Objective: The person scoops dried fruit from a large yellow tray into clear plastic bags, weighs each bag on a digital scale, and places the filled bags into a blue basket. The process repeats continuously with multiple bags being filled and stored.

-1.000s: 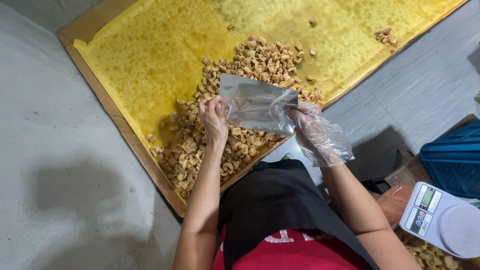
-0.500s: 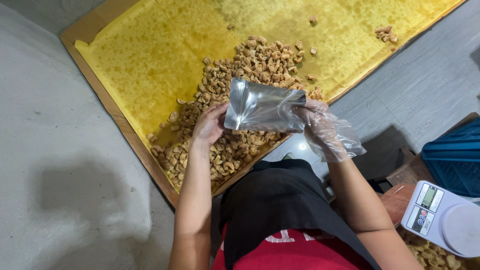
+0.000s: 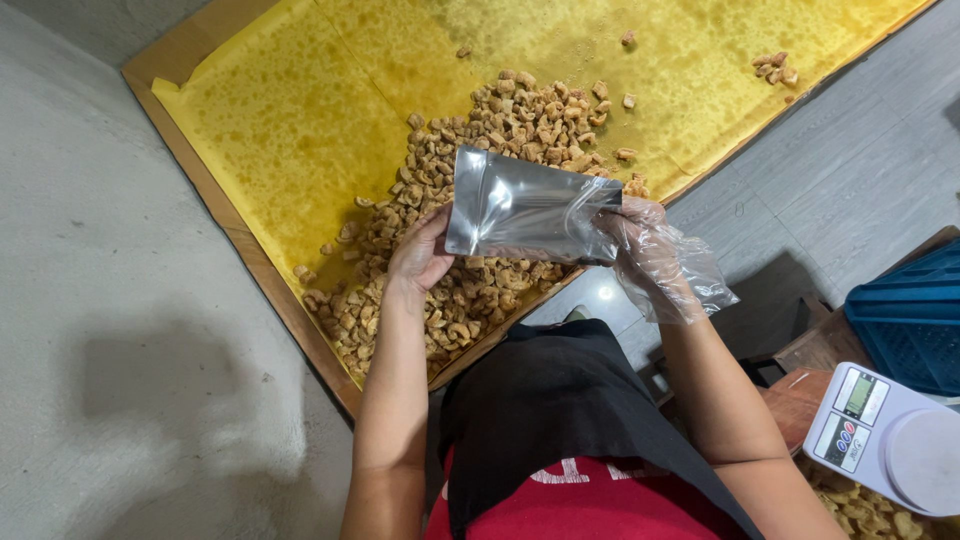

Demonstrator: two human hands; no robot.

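A silver foil pouch (image 3: 525,208) is held flat between both hands above a heap of small brown fried snack pieces (image 3: 470,190). My bare left hand (image 3: 420,250) grips the pouch's left edge. My right hand (image 3: 650,255), inside a loose clear plastic glove, grips its right edge. The heap lies on yellow oil-stained paper (image 3: 300,110) that lines a big shallow wooden tray (image 3: 215,215) on the floor. The snack pieces under the pouch are hidden.
A white kitchen scale (image 3: 895,440) sits at the lower right, with more snack pieces (image 3: 860,505) below it. A blue plastic crate (image 3: 915,315) stands at the right edge beside a brown wooden piece (image 3: 805,385). Grey concrete floor (image 3: 110,330) lies to the left.
The pouch has turned from a crumpled, half-open shape to flat and spread wide. My left hand has shifted from its front to its left edge.
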